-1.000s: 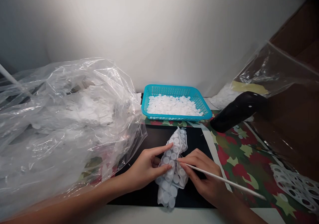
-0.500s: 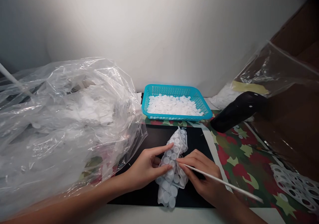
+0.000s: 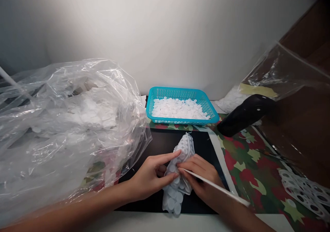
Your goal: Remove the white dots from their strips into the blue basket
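Observation:
My left hand [image 3: 152,173] grips a limp translucent strip set with many small white plastic caps [image 3: 184,147], with the thumb and fingers around its middle. My right hand [image 3: 201,180] lies on the strip's right side and holds a thin white rod [image 3: 219,187]. The rod's tip sits at the strip beside my fingers, its contact point partly hidden. The strip lies on a black mat [image 3: 196,146], and its lower end hangs toward the mat's front edge.
A teal plastic basket [image 3: 180,120] full of white caps stands behind the mat. A large clear bag [image 3: 69,122] of caps fills the left. A black object [image 3: 244,115], a second clear bag [image 3: 283,70] and a perforated white sheet [image 3: 306,194] lie right, on camouflage-patterned paper [image 3: 247,177].
My right hand has moved left and slightly down onto the strip, carrying the rod with it. The strip has shifted a little under my hands, and the view has dipped slightly.

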The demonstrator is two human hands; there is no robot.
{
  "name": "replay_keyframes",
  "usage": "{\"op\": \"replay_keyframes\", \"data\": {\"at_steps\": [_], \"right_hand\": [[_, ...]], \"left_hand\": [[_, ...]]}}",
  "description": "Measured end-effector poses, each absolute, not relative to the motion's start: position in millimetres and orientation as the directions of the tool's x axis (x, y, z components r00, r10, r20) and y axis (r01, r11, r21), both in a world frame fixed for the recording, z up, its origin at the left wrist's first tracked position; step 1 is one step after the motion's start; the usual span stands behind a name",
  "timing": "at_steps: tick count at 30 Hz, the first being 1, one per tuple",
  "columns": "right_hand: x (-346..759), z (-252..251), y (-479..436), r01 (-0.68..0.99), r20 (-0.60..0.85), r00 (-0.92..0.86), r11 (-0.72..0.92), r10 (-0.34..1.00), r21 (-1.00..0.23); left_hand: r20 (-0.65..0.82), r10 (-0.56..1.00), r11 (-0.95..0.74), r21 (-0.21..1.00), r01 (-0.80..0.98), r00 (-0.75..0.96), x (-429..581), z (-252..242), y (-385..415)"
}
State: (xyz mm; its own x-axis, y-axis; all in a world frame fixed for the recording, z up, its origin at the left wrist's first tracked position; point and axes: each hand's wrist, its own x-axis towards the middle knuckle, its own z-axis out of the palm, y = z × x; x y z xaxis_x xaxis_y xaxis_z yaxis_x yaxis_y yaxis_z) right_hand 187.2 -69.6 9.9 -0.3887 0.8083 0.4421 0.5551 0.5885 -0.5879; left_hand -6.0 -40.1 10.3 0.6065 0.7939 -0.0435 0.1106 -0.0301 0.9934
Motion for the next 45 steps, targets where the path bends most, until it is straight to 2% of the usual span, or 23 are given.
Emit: {"op": "replay_keyframes", "data": {"at_steps": [3, 6, 9, 12, 17, 20, 25, 30, 33, 37, 41, 45], "right_hand": [[192.9, 18.0, -70.9, 0.485, 0.466, -0.31, 0.559, 0.829, -0.672], [203.6, 26.2, -68.8, 0.424, 0.422, -0.138, 0.438, 0.896, -0.792], [214.6, 26.2, -59.9, 0.372, 0.283, 0.028, 0.253, 0.959, -0.893], [221.6, 19.5, -50.5, 0.289, 0.114, 0.108, 0.078, 0.988, -0.954], [219.8, 16.7, -48.8, 0.097, -0.093, -0.007, -0.092, 0.996, -0.991], [216.0, 18.5, -51.0, 0.022, -0.131, -0.054, -0.13, 0.99, -0.991], [213.8, 14.0, -51.4, 0.057, -0.043, 0.089, -0.048, 0.995, -0.997], [211.5, 16.1, -53.3, 0.016, -0.218, -0.124, -0.218, 0.968, -0.976], [208.4, 19.7, -55.0, -0.08, -0.273, -0.236, -0.299, 0.933, -0.951], [203.3, 18.9, -57.6, -0.157, -0.281, -0.337, -0.348, 0.899, -0.924], [197.3, 13.9, -61.4, -0.108, -0.241, -0.23, -0.271, 0.943, -0.957], [193.6, 12.2, -63.7, -0.05, -0.147, -0.239, -0.164, 0.96, -0.985]], "left_hand": [[-0.032, 0.804, -0.019, 0.997, 0.08, 0.593, -5.6, 9.2, -40.6], [-0.057, 0.824, 0.018, 0.997, 0.075, 0.564, -6.2, 10.6, -38.4], [-0.109, 0.827, 0.077, 0.994, 0.082, 0.552, -7.5, 13.4, -35.7], [-0.12, 0.829, 0.11, 0.993, 0.051, 0.546, -7.9, 16.4, -34.3], [-0.086, 0.848, 0.074, 0.996, 0.045, 0.523, -6.5, 19.2, -34.7], [-0.057, 0.882, 0.026, 0.997, 0.073, 0.468, -6.2, 18.7, -34.6], [0.054, 0.938, -0.1, 0.988, 0.118, 0.344, -7.7, 17.2, -32.1], [0.103, 0.934, -0.103, 0.994, -0.018, 0.342, -10.9, 12.2, -26.9], [0.066, 0.933, 0.002, 0.982, -0.187, 0.353, -11.2, 9.2, -24.3], [-0.129, 0.934, 0.261, 0.884, -0.389, 0.333, -9.5, 8.8, -21.0], [-0.321, 0.874, 0.47, 0.745, -0.473, 0.364, -8.9, 10.4, -16.1], [-0.404, 0.815, 0.574, 0.663, -0.481, 0.416, -7.5, 11.4, -12.4]]}}
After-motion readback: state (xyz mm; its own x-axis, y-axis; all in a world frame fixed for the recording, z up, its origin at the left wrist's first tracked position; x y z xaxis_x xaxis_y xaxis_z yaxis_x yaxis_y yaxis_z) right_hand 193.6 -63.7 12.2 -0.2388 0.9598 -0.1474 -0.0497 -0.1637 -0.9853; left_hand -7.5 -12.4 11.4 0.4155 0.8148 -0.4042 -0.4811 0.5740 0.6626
